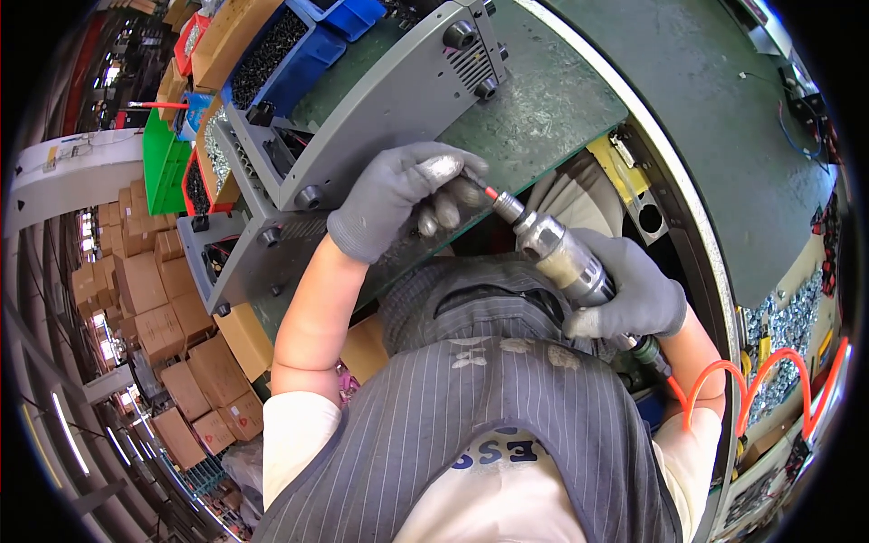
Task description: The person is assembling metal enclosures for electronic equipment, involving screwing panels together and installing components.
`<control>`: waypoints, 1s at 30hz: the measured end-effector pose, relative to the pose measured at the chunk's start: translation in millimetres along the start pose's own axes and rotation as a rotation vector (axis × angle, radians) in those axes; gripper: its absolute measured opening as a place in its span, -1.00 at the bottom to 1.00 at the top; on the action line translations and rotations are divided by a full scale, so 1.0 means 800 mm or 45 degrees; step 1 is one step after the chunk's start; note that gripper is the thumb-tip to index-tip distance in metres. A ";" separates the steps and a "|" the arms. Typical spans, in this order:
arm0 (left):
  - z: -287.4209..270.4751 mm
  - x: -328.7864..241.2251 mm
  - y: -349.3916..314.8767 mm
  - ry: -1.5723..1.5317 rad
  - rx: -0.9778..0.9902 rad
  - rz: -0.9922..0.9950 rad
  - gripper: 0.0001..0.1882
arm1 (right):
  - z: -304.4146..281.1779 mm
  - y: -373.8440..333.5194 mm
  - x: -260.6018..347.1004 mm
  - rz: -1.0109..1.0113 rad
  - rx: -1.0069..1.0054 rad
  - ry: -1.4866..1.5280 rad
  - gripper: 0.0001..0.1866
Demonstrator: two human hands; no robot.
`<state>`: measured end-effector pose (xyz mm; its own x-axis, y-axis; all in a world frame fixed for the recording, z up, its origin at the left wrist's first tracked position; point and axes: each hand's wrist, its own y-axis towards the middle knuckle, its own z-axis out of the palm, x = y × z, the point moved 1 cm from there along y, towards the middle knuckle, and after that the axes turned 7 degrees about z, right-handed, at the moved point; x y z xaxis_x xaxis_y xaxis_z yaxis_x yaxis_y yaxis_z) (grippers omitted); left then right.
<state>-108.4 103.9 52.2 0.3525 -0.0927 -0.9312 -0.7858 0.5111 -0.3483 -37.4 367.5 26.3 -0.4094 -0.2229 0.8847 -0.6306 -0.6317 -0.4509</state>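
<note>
Cardboard boxes (142,288) stacked left; green bin (161,176) upper left; strip lights (70,434) lower left.

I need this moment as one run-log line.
Left hand: curled near bit | Right hand: gripping air screwdriver | Red coiled hose: right of screwdriver | Gray metal casings: on green bench

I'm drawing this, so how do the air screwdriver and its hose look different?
The air screwdriver is mostly silvery; the hose is orange-red. The screwdriver is straight; the hose loops. The right hand grips the screwdriver, not the hose. The two seem joined into one tool.
</note>
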 end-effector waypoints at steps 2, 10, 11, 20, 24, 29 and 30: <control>0.015 -0.005 -0.004 0.151 -0.104 0.056 -0.57 | -0.003 0.003 0.006 -0.038 -0.230 -0.089 -0.19; -0.015 -0.081 0.011 2.234 -0.921 1.622 -0.69 | -0.048 0.029 0.020 -0.173 -0.487 -0.089 -0.34; -0.016 -0.075 0.016 2.196 -0.917 1.235 -0.67 | -0.049 0.032 0.023 -0.177 -0.473 -0.064 -0.35; -0.017 -0.065 0.029 2.268 -0.863 0.832 -0.57 | -0.054 0.051 0.026 -0.117 -0.356 0.093 -0.32; -0.012 -0.067 0.026 2.257 -0.815 0.741 -0.65 | -0.051 0.051 0.028 -0.177 -0.385 0.019 -0.26; 0.015 -0.086 0.021 1.883 -0.882 0.902 -0.69 | -0.046 0.044 0.024 -0.167 -0.419 0.041 -0.23; 0.003 -0.075 0.017 1.997 -0.886 1.289 -0.77 | -0.043 0.041 0.022 -0.171 -0.412 0.039 -0.23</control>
<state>-138.9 118.4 103.9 -0.6359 -0.7665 0.0904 -0.5401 0.5256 0.6573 -88.2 368.3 23.1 -0.3254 -0.1283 0.9368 -0.8544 -0.3844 -0.3495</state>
